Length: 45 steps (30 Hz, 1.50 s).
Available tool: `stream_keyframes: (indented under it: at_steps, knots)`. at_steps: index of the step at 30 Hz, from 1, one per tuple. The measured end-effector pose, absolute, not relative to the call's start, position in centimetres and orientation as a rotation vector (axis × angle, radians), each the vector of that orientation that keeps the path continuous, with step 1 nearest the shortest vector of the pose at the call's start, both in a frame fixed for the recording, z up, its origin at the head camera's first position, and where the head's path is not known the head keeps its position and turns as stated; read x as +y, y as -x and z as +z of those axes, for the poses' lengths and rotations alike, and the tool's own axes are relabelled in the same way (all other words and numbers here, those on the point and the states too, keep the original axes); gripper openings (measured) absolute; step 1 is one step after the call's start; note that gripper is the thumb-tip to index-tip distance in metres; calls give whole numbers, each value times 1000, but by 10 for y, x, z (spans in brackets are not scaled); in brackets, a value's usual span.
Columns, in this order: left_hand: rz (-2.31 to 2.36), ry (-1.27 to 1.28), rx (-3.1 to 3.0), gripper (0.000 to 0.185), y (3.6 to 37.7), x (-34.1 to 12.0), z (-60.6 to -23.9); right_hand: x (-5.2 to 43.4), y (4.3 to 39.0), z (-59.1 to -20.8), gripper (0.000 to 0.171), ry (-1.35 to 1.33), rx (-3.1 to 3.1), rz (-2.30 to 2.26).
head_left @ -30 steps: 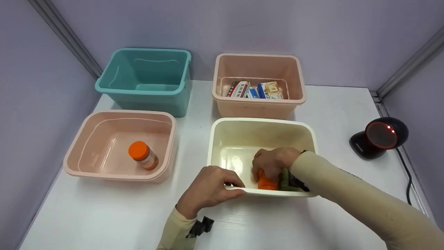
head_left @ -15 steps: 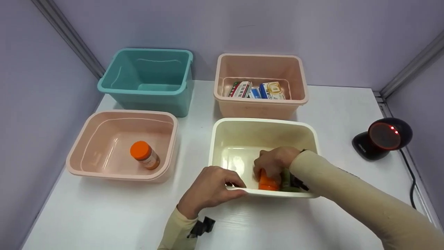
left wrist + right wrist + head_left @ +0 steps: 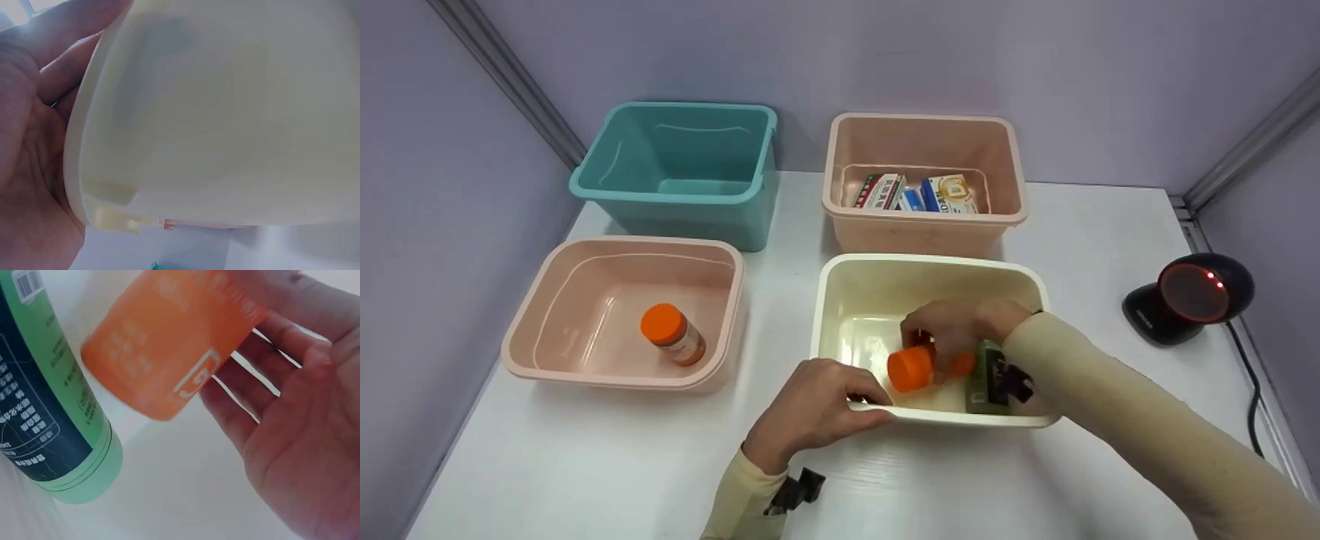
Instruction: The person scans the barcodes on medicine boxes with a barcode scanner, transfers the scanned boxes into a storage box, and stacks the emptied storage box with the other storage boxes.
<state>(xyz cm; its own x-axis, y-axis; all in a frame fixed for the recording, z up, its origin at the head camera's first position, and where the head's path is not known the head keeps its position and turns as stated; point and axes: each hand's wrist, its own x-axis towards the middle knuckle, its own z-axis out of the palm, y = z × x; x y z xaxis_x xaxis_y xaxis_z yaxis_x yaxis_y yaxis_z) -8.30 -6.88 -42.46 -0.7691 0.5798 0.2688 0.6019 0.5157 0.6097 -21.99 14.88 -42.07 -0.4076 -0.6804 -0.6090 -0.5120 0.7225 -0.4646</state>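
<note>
The right hand (image 3: pixel 960 330) now has its grip clamped on the orange bottle (image 3: pixel 919 367), lifted off the cream bin's (image 3: pixel 840 277) floor where it stood a second ago, so extraction is underway. The bottle's long axis lies nearly level, cap toward nine o'clock. The left hand (image 3: pixel 810 409) pinches the bin's near rim.

Two bare hands, left hand (image 3: pixel 810 409), right hand (image 3: pixel 960 330), long close-fitting cream fabric sleeves (image 3: pixel 1140 442) to the wrists, small black wrist-mounted clip (image 3: pixel 795 489) beside the left cuff

Teal bin (image 3: pixel 675 169), two pink bins (image 3: pixel 622 315) (image 3: pixel 922 180), black scanner (image 3: pixel 1189 296).
</note>
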Motion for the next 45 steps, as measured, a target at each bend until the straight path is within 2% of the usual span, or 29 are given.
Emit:
stream_keyframes:
  at_steps: [5,11,23,39,45]
  knots:
    - [-1117,1058,-2709,7,83,-68,-426,156,222,-414,32,875,2133,-388]
    - [-1126,1054,-2720,7,84,-68,-426,165,225,-403,36,907,2151,-586]
    - [-1138,1046,-2738,9,84,-71,-425,188,222,-373,65,943,2003,-1085]
    - [-1095,1048,-2716,7,83,-70,-426,219,213,-347,60,916,2042,-1388]
    - [-1085,1054,-2710,8,83,-69,-427,229,208,-342,68,940,2052,-1485]
